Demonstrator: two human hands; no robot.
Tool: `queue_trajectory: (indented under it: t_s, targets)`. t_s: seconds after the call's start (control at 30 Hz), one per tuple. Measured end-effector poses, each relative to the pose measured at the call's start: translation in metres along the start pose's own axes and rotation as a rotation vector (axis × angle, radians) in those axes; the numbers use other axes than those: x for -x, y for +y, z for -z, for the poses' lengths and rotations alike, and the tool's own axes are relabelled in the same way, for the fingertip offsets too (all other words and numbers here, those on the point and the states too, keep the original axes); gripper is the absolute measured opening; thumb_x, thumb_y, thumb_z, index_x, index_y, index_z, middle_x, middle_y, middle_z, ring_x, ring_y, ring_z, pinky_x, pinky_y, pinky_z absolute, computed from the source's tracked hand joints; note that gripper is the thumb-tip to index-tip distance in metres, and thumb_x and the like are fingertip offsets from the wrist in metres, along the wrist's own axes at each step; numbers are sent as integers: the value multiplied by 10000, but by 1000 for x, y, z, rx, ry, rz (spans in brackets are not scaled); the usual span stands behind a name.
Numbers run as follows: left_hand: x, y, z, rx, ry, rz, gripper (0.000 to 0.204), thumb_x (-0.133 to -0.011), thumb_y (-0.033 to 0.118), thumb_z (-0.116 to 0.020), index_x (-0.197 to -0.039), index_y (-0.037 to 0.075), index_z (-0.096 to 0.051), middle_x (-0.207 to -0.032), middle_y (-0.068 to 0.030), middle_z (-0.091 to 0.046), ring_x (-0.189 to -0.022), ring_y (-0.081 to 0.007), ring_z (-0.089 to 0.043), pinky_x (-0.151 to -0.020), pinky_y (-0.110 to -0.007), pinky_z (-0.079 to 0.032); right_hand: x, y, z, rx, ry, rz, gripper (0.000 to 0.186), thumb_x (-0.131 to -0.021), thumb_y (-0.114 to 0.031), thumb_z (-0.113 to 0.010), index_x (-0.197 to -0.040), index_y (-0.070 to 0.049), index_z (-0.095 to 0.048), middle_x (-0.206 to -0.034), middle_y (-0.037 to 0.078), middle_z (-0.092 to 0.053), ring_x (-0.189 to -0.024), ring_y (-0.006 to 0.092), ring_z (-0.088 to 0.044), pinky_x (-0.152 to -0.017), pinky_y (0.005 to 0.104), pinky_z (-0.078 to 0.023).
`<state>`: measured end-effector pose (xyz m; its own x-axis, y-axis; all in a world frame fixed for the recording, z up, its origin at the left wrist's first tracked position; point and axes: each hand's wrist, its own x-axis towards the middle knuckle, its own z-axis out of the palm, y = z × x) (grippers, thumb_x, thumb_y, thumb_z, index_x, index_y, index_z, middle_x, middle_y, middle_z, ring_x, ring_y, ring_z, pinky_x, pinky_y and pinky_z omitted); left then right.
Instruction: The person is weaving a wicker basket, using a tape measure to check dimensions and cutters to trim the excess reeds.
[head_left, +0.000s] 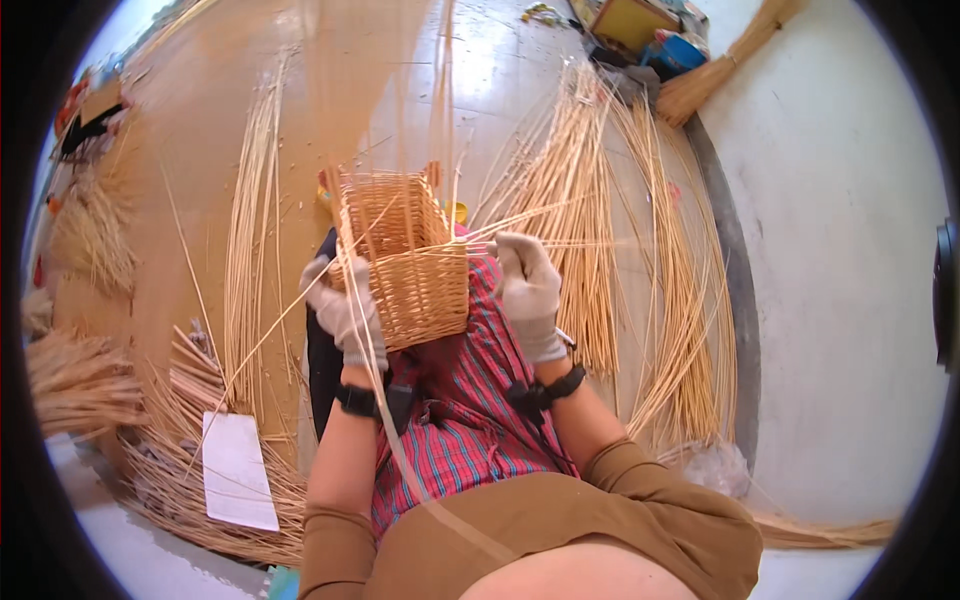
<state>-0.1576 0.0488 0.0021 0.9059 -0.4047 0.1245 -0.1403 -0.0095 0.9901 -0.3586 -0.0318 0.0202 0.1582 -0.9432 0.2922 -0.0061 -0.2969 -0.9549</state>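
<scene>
A partly woven wicker basket (415, 295) rests on my lap, over a red plaid cloth (470, 410). Long loose canes rise from its rim, some of them blurred. My left hand (345, 310), in a pale glove, is closed on the basket's left side, with long strands crossing it. At the right corner of the rim, my gloved right hand (528, 292) has its fingers curled in around thin wicker strands (482, 242) that stick out sideways. Its fingertips are partly hidden.
Bundles of long canes lie on the floor at the right (570, 210) and left (255, 240). A white board (238, 470) lies on more canes at the lower left. A broom-like bundle (725, 70) leans on the right wall near a blue bucket (678, 55).
</scene>
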Motion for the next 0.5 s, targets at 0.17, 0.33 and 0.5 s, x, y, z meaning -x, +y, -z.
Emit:
queue_trajectory:
  t_s: [0.17, 0.33, 0.5]
  targets:
    - [32, 6, 16, -471, -259, -585, 575, -882, 292, -839, -1371, 136, -580, -1298, -183, -605, -1164, -329, -624, -975, -464, -507, -51, -37, 1, 580, -10, 454, 75, -950, -49, -704, -1004, -76, -748, -881, 110, -766, -730, 195, -729, -645, 330, -552]
    - [41, 44, -34, -945, -566, -635, 817, -837, 206, -821, -1575, 275, -479, -1460, -204, -488, -1283, -407, -558, -1037, -507, -468, -109, -15, -8, 1087, -223, 298, 218, -869, -112, -744, -1086, -139, -749, -800, 84, -736, -868, 300, -714, -883, 431, -539]
    - [32, 26, -20, -709, -503, -745, 636, -870, 99, -777, -1459, 224, -571, -1404, -180, -541, -1238, -370, -590, -1063, -463, -475, -79, -54, -28, 610, 109, 466, 442, -901, -139, -740, -1329, -54, -667, -1195, 189, -714, -1089, 352, -681, -995, 432, -520]
